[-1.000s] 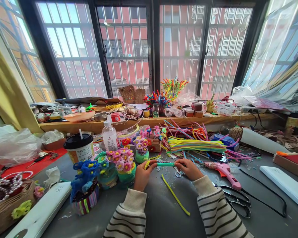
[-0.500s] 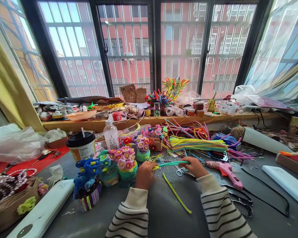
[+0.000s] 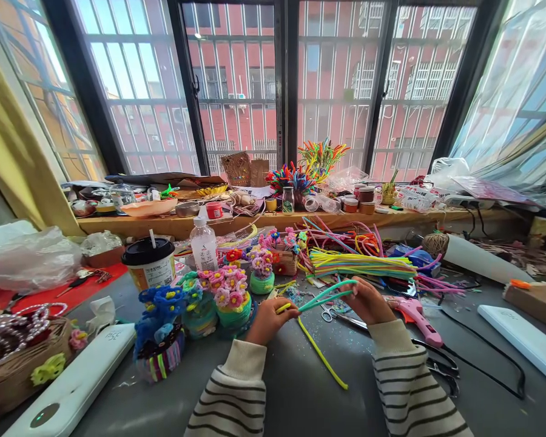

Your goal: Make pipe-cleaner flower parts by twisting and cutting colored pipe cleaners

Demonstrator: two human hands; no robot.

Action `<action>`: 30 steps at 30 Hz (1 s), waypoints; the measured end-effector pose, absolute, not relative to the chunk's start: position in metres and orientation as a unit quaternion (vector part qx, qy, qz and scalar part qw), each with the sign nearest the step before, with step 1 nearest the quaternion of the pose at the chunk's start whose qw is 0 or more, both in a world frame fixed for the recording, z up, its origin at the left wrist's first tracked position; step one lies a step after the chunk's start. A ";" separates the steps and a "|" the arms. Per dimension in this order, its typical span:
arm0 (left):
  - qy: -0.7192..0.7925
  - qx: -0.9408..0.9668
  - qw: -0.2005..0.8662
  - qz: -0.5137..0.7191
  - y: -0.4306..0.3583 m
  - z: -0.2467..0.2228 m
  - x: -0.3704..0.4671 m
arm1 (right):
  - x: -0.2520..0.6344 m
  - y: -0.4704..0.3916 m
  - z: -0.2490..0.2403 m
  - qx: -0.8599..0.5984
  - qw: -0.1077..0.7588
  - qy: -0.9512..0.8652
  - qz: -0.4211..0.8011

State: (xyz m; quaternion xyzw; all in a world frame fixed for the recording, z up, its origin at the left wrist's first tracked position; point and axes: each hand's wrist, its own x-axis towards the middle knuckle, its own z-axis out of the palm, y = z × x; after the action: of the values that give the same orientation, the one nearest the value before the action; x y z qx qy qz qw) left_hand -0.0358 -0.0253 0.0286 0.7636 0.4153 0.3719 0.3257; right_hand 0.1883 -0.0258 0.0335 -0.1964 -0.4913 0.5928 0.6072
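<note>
Between my two hands stretches a green pipe cleaner (image 3: 324,296), bent into a narrow loop. My left hand (image 3: 269,320) pinches one end of it, with a bit of yellow pipe cleaner (image 3: 283,308) also between the fingers. The looped end is in the closed fingertips of my right hand (image 3: 369,301). A loose yellow-green pipe cleaner (image 3: 323,357) lies on the grey table (image 3: 300,400) below my hands. Small scissors (image 3: 328,314) rest on the table behind the loop. Just left of my left hand stands a pot of pink fuzzy flowers (image 3: 231,297).
A pink glue gun (image 3: 417,317) and black-handled scissors (image 3: 443,367) lie to the right. Behind is a bundle of yellow and green pipe cleaners (image 3: 361,264). On the left stand a blue flower pot (image 3: 160,331), a lidded cup (image 3: 149,264) and a water bottle (image 3: 203,246). White power banks flank both sides.
My right hand has risen and moved right, turning at the wrist. The green pipe cleaner, almost level before, now slants upward to the right with its loop spread wider. My left hand shifted slightly.
</note>
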 end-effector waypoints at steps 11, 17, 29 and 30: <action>0.354 0.752 0.490 0.264 -0.031 0.032 -0.033 | 0.164 -0.023 0.038 -0.096 0.679 -0.270 0.676; 0.371 0.752 0.473 0.270 -0.027 0.028 -0.034 | 0.156 -0.017 0.040 -0.119 0.702 -0.225 0.666; 0.481 0.731 0.328 0.357 -0.019 0.023 -0.040 | 0.260 -0.057 0.032 -0.560 0.409 -0.654 0.303; 0.484 0.729 0.322 0.361 -0.018 0.022 -0.040 | 0.273 -0.068 0.031 -0.571 0.333 -0.703 0.263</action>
State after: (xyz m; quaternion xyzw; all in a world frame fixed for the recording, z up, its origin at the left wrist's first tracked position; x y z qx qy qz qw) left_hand -0.0401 -0.0184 0.0221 0.7293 0.4841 0.3611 0.3216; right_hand 0.2726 -0.0682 0.0307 -0.5713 -0.7026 0.2632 0.3326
